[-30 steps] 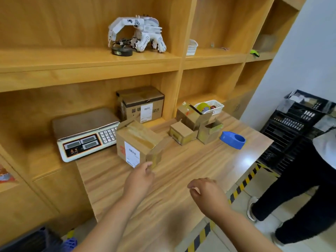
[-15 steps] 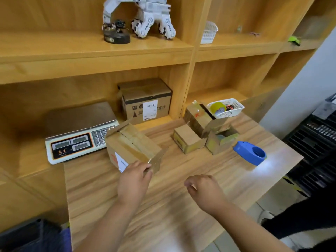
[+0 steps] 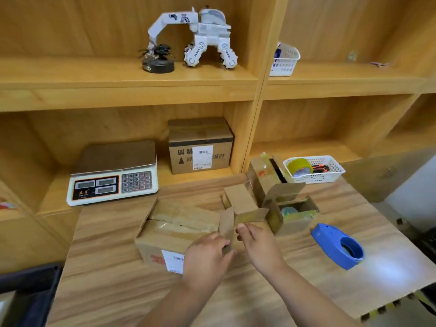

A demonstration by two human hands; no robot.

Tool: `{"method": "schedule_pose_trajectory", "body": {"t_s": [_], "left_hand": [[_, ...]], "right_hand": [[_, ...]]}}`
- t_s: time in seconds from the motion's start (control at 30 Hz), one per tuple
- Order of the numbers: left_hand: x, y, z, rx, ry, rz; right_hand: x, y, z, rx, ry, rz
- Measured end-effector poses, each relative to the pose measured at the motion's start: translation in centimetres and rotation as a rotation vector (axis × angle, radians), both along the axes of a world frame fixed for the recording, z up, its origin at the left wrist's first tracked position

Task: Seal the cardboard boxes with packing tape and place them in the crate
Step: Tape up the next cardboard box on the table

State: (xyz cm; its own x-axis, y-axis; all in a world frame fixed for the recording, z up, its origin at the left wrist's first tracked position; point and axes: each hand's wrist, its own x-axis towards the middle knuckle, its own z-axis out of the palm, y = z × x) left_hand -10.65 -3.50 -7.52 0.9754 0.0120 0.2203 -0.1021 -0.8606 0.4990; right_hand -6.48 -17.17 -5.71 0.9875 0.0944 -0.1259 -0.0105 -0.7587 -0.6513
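A large cardboard box [image 3: 174, 232] with a white label lies on the wooden table [image 3: 113, 291], its top flaps partly folded and its right end flap [image 3: 227, 223] standing up. My left hand [image 3: 207, 258] grips the box's near right corner at that flap. My right hand [image 3: 258, 244] pinches the flap's edge from the right. Three small open boxes [image 3: 271, 199] stand just behind. A blue tape dispenser [image 3: 338, 249] lies on the table to the right, apart from both hands.
A weighing scale [image 3: 113, 178] and a sealed box [image 3: 200, 147] sit in the shelf behind. A white basket [image 3: 330, 171] with a yellow tape roll stands at the back right. A dark crate edge [image 3: 28, 286] shows at lower left. Toy robot on upper shelf.
The view has shifted right and closer. My left hand has closed on the box's corner and my right hand has come up from the table to the end flap.
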Motion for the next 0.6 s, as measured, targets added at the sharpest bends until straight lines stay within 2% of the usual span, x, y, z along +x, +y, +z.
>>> {"method": "schedule_pose_trajectory", "body": {"t_s": [0.13, 0.3, 0.37, 0.5, 0.6], "left_hand": [[0.6, -6.3, 0.8, 0.088, -0.066, -0.032], [1.6, -11.1, 0.0, -0.002, -0.125, -0.108], [2.1, -11.3, -0.7, 0.005, -0.020, -0.097], [2.7, -10.8, -2.3, 0.163, 0.175, 0.072], [2.9, -10.8, -2.3, 0.215, 0.237, 0.068]], "right_hand": [[2.4, -4.3, 0.4, 0.127, 0.068, -0.008], [4.6, -9.0, -0.1, 0.088, 0.051, 0.017], [5.4, -10.6, -0.5, 0.096, 0.052, 0.013], [6.9, -13.2, -1.1, 0.103, 0.074, 0.040], [7.5, -14.3, -1.2, 0.085, 0.081, 0.055]]}}
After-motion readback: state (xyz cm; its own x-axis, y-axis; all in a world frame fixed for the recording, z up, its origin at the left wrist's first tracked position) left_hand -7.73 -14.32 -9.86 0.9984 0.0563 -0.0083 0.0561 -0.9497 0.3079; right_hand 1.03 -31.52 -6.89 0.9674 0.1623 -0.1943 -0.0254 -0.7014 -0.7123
